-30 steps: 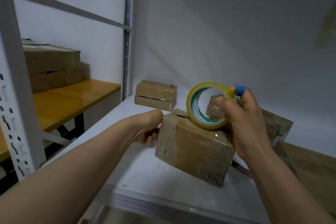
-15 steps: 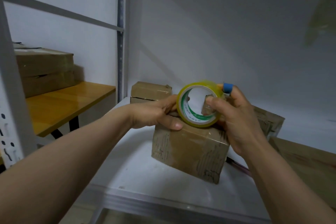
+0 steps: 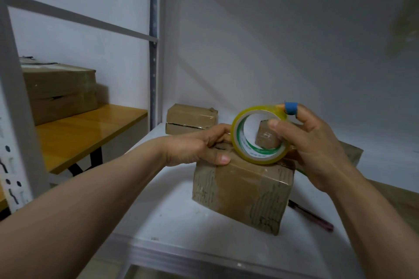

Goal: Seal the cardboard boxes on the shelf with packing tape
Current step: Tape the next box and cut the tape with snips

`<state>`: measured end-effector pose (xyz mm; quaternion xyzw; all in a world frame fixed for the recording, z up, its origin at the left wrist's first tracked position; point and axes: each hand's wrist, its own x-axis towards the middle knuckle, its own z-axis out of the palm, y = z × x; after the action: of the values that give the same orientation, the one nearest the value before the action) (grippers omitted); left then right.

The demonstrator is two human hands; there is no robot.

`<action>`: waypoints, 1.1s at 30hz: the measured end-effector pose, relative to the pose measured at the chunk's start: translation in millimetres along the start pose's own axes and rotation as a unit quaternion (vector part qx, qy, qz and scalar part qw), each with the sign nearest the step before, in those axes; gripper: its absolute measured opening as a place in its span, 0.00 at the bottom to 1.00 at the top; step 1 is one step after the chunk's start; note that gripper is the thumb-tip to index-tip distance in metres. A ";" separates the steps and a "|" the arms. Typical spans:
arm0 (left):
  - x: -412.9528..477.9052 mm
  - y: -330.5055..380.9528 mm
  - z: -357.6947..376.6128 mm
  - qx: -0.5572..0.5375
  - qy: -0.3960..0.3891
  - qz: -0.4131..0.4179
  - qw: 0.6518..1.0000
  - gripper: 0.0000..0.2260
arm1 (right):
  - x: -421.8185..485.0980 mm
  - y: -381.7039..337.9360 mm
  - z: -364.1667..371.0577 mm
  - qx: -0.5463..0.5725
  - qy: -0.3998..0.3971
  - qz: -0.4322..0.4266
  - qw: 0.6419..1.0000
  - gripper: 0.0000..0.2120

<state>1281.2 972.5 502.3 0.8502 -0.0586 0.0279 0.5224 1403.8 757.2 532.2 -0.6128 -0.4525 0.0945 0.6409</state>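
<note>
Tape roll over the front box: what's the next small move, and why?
Probably press the free end of the yellowish roll of packing tape onto the top of the brown cardboard box, beside the left hand. The right hand grips the roll right over the box top, the left hand holds the box's top edge, and no pulled-out strip shows yet.

The left hand hides its fingertips behind the tape roll; the right hand blocks most of the rear box; a dark tool disappears at one end behind the front box.
</note>
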 end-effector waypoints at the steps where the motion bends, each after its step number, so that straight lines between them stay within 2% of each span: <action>1: 0.6 -0.2 -0.4 -0.003 0.001 -0.002 1.000 0.31 | 0.4 0.1 -2.6 0.000 -0.001 0.003 1.000 0.17; 5: 1.7 1.2 0.3 0.010 -0.006 0.001 1.000 0.29 | 2.1 3.6 -7.7 0.003 0.006 0.009 1.000 0.09; 9: 2.6 -3.7 -2.1 0.082 -0.017 0.007 0.996 0.26 | -0.5 10.1 -5.1 -0.001 0.001 -0.006 1.000 0.11; 12: 3.6 -7.4 -6.2 0.215 -0.032 0.018 0.976 0.25 | -7.8 15.9 -2.8 0.004 -0.012 -0.005 1.000 0.19; 15: 5.0 -0.7 -12.3 0.292 -0.043 -0.003 0.955 0.27 | -12.6 18.6 2.3 0.037 0.011 0.001 0.999 0.23; 19: 2.7 13.5 -35.4 0.412 -0.037 -0.073 0.907 0.28 | -16.0 17.1 23.9 0.065 0.035 0.012 0.997 0.17; 21: -3.4 19.0 -36.3 0.381 -0.046 -0.062 0.921 0.25 | -17.3 15.7 31.4 0.054 0.026 0.016 0.998 0.15; 24: -15.6 18.9 -21.2 0.256 -0.016 -0.056 0.965 0.24 | -17.4 12.9 35.8 0.058 0.017 0.015 0.998 0.20; 27: -21.4 14.1 -3.2 0.189 -0.015 -0.032 0.981 0.25 | -16.1 12.3 37.8 0.035 0.015 0.010 0.999 0.20; 30: -20.6 7.0 3.1 0.216 0.020 -0.004 0.976 0.27 | -12.7 11.4 36.7 0.016 0.012 0.015 1.000 0.25; 33: -19.8 3.5 2.7 0.280 0.032 0.008 0.960 0.28 | -9.9 6.2 31.0 0.027 0.002 0.015 1.000 0.25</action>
<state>1261.1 969.8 502.0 0.9605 -0.0387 0.0749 0.2651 1379.3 773.6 517.2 -0.6020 -0.4393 0.1154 0.6567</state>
